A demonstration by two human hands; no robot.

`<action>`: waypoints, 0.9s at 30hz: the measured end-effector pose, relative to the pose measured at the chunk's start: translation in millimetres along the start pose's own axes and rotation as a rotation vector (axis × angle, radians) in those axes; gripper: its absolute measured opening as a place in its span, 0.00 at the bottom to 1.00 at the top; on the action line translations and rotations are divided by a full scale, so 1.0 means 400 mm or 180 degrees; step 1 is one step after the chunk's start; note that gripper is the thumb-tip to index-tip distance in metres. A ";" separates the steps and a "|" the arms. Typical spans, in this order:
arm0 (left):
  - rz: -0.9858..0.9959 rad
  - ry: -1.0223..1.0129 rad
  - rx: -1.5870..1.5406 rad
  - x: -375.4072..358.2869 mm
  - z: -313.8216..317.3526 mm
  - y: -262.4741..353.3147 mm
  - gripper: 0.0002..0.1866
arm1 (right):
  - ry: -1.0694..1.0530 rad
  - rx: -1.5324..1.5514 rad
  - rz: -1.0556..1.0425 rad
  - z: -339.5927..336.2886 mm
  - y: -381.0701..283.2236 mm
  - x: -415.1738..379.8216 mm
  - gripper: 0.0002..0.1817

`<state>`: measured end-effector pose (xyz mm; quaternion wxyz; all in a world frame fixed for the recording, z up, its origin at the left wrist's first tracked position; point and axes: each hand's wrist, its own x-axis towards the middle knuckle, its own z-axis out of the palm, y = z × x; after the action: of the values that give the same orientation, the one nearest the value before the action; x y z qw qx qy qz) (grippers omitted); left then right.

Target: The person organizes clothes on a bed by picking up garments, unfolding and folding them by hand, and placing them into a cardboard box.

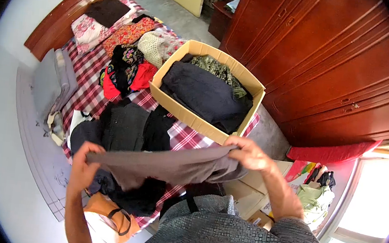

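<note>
A dark grey-brown garment (166,166) is stretched sideways in front of me, its upper edge pulled nearly straight. My left hand (87,162) is closed on one end of it, and my right hand (249,154) pinches the other. The exact kind of garment does not show. Behind it, dark clothes (125,126) lie spread on the checked bed, and more black clothing (139,196) pokes out below it. Just beyond my right hand stands a cardboard box (187,121) holding folded dark clothes (204,91) and a green patterned garment (216,69).
Red and black patterned clothes (126,71), an orange floral cloth (127,36) and a cream knit piece (152,48) lie farther up the bed (82,86). A wooden wardrobe (324,64) stands at right. An orange and white bag (110,222) sits at lower left.
</note>
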<state>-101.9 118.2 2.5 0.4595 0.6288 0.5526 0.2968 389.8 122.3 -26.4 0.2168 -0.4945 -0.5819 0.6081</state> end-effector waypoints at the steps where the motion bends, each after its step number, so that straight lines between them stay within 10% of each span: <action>1: 0.0145 -0.0014 0.0006 0.060 -0.007 0.053 0.15 | 0.0143 0.0007 -0.0057 -0.049 -0.042 -0.007 0.09; 13: 0.1754 -0.0143 0.0308 0.798 0.129 0.391 0.11 | 0.1829 -0.0390 -0.1130 -0.488 -0.193 0.083 0.06; 18: 0.1822 -0.0074 0.0982 0.886 0.277 0.231 0.15 | 0.2229 -0.2269 -0.1510 -0.510 0.005 0.152 0.12; 27: 0.0662 -0.1164 0.2089 0.847 0.504 -0.308 0.20 | 0.1658 -0.1933 -0.0292 -0.268 0.516 0.275 0.12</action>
<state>96.0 391.6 -235.5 0.2923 0.8375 0.4605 0.0322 499.9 220.6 -237.3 0.2280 -0.6472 -0.6822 0.2525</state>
